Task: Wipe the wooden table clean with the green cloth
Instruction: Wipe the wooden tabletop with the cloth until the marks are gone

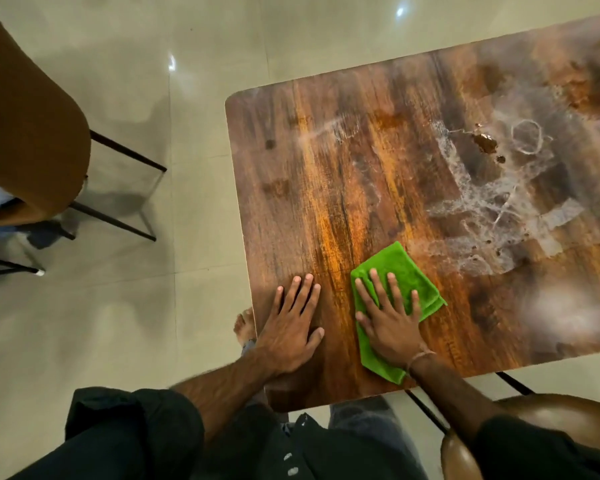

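The wooden table [326, 174] fills the right half of the head view. A folded green cloth [400, 268] lies near the table's front edge. My right hand [390, 322] presses flat on the cloth with fingers spread and straight. My left hand [291, 327] rests flat on the bare wood just left of the cloth, close to the table's left edge. White dried smears and rings [492, 209] and brown crusty spots [485, 142] cover the right part of the tabletop.
A brown chair [25, 126] with dark metal legs stands on the tiled floor at the left. Another brown chair [548, 420] sits at the bottom right, under my right arm. A bare foot [245, 325] shows beside the table's left edge.
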